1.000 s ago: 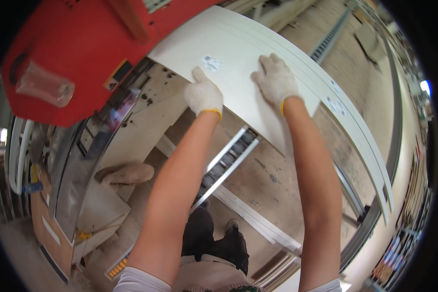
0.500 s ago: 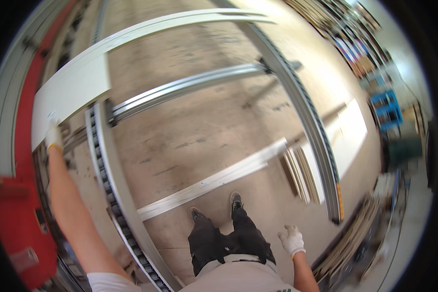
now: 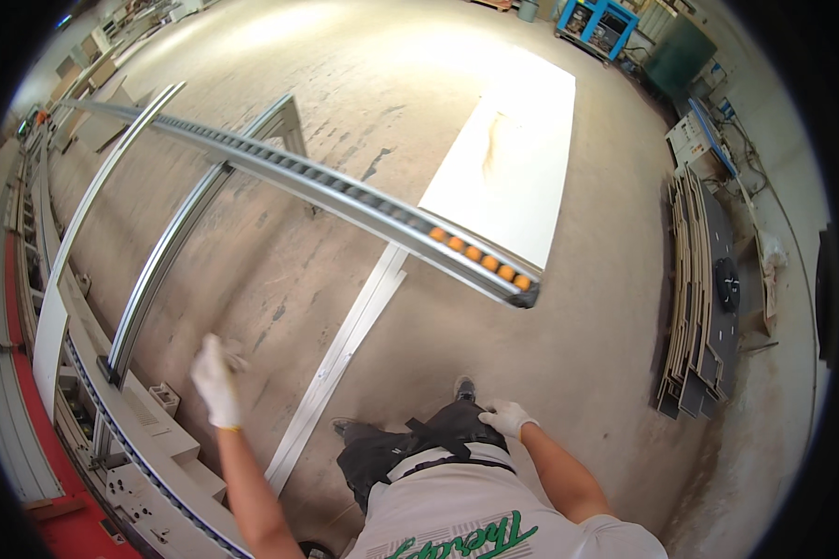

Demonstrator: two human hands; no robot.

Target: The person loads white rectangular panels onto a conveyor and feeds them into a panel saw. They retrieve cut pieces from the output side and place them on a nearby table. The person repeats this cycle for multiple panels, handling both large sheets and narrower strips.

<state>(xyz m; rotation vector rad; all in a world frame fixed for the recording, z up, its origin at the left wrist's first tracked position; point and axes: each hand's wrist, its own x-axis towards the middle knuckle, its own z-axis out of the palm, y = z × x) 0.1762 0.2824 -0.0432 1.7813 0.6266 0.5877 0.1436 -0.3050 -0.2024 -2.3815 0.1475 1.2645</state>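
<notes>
My left hand [image 3: 216, 380], in a white glove, is raised over the floor to the right of the roller frame. Its fingers look apart, slightly smeared, with nothing seen in them. My right hand [image 3: 506, 417], also gloved, lies near my right thigh with its fingers loosely stretched and holds nothing. On the left, a white board [image 3: 50, 349] rests on the machine, and its long narrow strip [image 3: 103, 177] runs across the frame to the far roller rail [image 3: 317, 182]. Nearest my left hand is a silver crossbar [image 3: 170, 252].
Long white strips [image 3: 336, 359] lie on the floor by my feet. A large white panel [image 3: 508, 158] lies beyond the rail's orange-roller end [image 3: 480, 261]. Stacked boards [image 3: 694, 298] lean at the right wall. A red machine [image 3: 75, 522] stands lower left. A blue rack [image 3: 597, 28] is far right.
My left hand has left the white board and swung right, over the floor. My right hand has come in to my thigh. The view has turned to the right.
</notes>
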